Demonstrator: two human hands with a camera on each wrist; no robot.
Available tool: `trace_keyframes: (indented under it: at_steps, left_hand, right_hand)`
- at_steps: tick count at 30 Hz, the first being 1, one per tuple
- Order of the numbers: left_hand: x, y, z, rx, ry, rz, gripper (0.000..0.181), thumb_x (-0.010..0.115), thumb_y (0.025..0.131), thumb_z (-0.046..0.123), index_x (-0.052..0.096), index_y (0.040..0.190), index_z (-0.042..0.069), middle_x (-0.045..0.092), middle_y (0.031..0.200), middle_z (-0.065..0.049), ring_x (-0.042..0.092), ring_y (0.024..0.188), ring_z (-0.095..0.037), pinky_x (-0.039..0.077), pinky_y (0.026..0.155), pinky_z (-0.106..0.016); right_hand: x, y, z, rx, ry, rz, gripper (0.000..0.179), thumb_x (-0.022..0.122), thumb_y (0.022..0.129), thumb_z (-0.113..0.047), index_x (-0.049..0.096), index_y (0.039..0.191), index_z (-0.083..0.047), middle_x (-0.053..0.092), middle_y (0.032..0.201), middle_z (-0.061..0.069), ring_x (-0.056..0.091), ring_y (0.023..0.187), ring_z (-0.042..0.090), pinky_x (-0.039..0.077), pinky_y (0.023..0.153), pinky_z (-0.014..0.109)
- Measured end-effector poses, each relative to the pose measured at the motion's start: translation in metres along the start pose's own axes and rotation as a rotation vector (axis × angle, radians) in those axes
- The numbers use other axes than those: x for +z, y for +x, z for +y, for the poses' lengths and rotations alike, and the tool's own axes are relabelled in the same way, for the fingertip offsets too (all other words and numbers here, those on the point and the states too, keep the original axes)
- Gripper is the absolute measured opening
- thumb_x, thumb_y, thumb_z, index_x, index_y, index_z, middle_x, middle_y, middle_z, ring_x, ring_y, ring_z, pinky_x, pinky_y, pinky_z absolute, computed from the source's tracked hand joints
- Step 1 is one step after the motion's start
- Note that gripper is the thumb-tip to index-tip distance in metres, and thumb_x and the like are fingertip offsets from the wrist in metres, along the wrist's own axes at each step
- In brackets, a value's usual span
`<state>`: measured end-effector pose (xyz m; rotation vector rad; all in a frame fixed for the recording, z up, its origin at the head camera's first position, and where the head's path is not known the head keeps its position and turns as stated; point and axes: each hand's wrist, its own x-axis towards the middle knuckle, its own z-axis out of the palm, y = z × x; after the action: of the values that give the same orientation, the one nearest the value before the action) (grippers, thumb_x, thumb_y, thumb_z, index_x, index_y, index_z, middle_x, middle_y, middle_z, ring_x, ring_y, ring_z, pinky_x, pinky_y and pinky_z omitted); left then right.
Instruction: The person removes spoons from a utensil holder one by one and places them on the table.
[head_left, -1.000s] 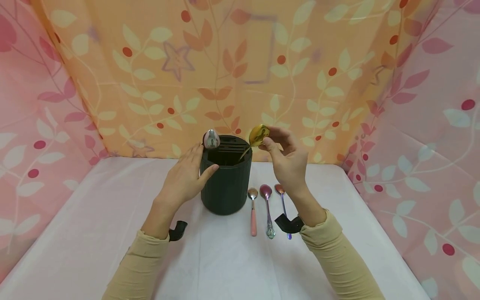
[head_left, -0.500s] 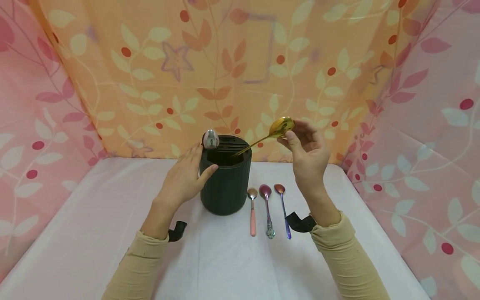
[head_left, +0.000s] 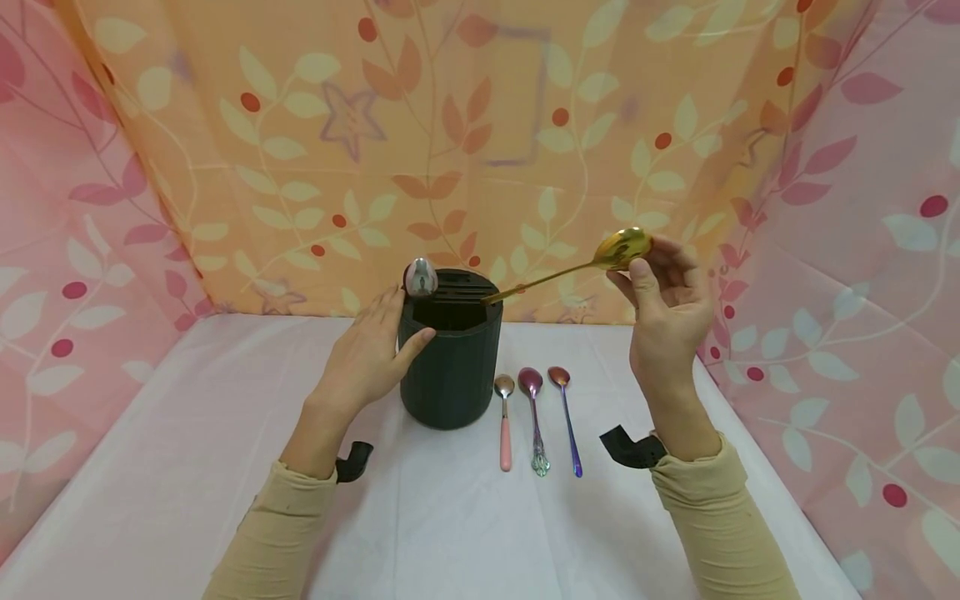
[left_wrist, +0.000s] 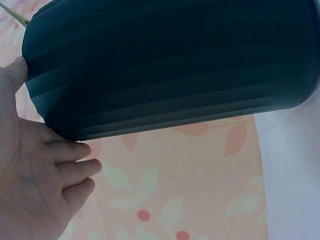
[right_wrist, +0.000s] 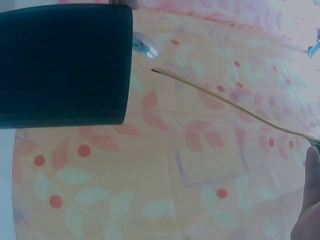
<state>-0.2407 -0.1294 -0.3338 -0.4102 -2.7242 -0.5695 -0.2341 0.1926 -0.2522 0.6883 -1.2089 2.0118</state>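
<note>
The gold spoon [head_left: 622,248] slants above and right of the dark utensil holder [head_left: 450,383], the right hand's grip [head_left: 670,317] pinching the spoon's bowl, presumably leaving its handle free. The left hand's grip [head_left: 365,350], fingers straight, rests against the holder's left side, apparently to steady it.

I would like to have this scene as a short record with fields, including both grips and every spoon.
Left grip: rests against the dark holder
Right grip: pinches the gold spoon by its bowl
Handle tip of gold spoon: clear of the dark holder, near its top
In dark holder: silver spoon, bowl up
On white cloth: pink-handled spoon, purple spoon, blue-handled spoon, side by side
</note>
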Motion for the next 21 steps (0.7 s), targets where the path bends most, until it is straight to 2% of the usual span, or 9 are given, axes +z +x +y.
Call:
trace_keyframes:
  at_steps: [7,12,21]
  left_hand:
    - [0.001,0.000,-0.001,0.013,-0.002,0.011,0.092,0.029,0.091,0.070,0.012,0.152,0.004,0.017,0.157,-0.013,0.018,0.144,-0.030,0.020,0.115,-0.049]
    - [0.002,-0.001,-0.001,0.012,-0.003,0.014,0.091,0.030,0.091,0.070,0.011,0.152,0.004,0.017,0.157,-0.013,0.017,0.144,-0.030,0.020,0.115,-0.049]
    - [0.002,0.000,-0.001,0.012,-0.003,0.015,0.092,0.029,0.090,0.070,0.013,0.152,0.005,0.017,0.157,-0.012,0.017,0.144,-0.028,0.020,0.115,-0.048]
  right_hand:
    - [-0.023,0.003,-0.007,-0.015,0.028,0.054,0.035,0.064,0.083,0.011,0.052,0.115,0.014,0.057,0.108,0.026,0.062,0.093,0.033,0.056,0.077,0.039]
    - [-0.042,0.004,-0.008,0.024,0.041,0.069,0.036,0.065,0.082,0.012,0.052,0.115,0.017,0.056,0.107,0.027,0.062,0.094,0.034,0.057,0.075,0.038]
    - [-0.079,0.001,0.004,0.157,-0.099,0.041,0.036,0.067,0.080,0.011,0.054,0.112,0.020,0.060,0.099,0.023,0.064,0.083,0.027,0.056,0.071,0.034]
